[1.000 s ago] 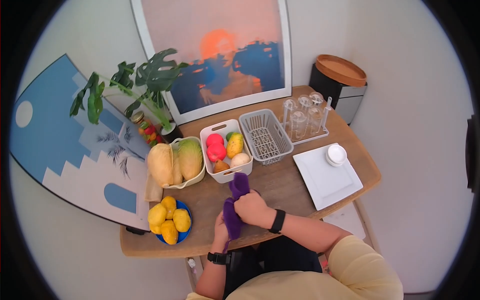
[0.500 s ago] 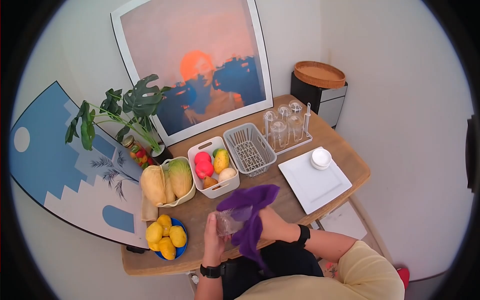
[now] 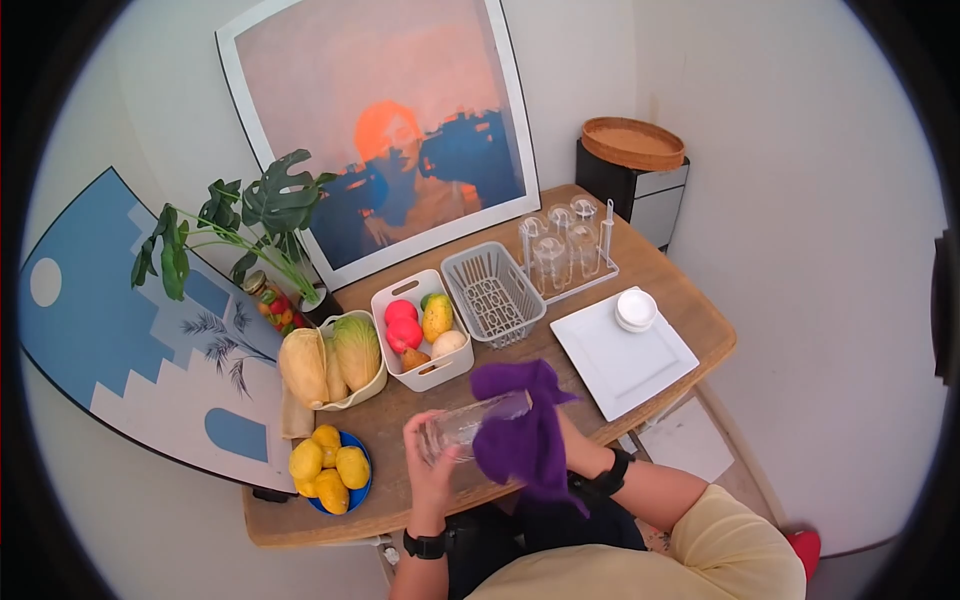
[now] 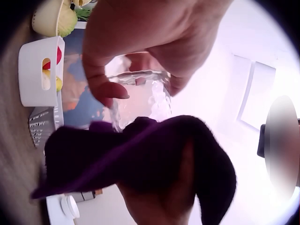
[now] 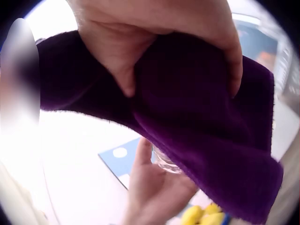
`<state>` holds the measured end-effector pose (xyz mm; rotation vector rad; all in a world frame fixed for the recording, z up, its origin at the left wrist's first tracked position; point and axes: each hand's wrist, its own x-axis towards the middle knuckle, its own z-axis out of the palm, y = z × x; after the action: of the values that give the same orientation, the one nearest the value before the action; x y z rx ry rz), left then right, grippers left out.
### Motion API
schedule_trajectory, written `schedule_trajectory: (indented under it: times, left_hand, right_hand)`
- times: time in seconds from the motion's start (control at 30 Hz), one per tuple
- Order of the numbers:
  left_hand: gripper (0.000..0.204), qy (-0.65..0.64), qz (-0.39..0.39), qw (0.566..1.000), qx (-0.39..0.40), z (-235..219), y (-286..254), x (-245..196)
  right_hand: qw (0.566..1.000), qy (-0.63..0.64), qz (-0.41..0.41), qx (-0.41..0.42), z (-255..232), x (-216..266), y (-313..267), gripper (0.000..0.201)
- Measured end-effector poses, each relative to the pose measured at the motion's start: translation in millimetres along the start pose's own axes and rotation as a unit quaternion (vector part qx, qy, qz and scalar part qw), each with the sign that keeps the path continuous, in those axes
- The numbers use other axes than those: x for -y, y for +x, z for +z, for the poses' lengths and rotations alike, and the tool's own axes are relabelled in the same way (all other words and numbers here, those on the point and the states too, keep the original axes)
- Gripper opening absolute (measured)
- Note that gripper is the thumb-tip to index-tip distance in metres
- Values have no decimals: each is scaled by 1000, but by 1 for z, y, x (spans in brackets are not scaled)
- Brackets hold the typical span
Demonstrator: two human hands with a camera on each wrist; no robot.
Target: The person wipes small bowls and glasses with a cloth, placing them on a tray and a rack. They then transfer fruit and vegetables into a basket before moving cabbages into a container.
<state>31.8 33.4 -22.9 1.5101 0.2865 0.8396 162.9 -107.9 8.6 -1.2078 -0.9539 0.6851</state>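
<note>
A clear drinking glass lies tilted in the air above the front of the table. My left hand grips one end of it, fingers and thumb curled round the wall, as the left wrist view also shows. Over the other end hangs a purple cloth, which hides that part of the glass. My right hand holds the cloth from behind; in the right wrist view its thumb and fingers curl over the fabric.
Behind the hands stand a white basket of fruit, a grey basket and a rack with several upturned glasses. A white square plate bearing small white dishes lies right. Yellow fruit fills a blue bowl at left.
The cloth, bunched between both hands at first, has opened out and moved right. The glass has come into sight and now shows more of its length. The head view has shifted.
</note>
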Motion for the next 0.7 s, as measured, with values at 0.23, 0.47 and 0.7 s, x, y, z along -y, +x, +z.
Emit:
schedule_trajectory:
  times: [0.23,0.47,0.7]
  left_hand:
    - [38,-239,-249,938,37,-2,-13,-18]
    - [55,-157,-118,973,119,-3,-15,-21]
    - [67,-139,-270,887,348,1,-20,1]
  right_hand:
    - [892,-339,-297,3,-5,-11,-11,33]
    - [896,433,85,-37,-22,-34,-8,26]
    - [980,-138,-144,-1,-16,-36,-15,25]
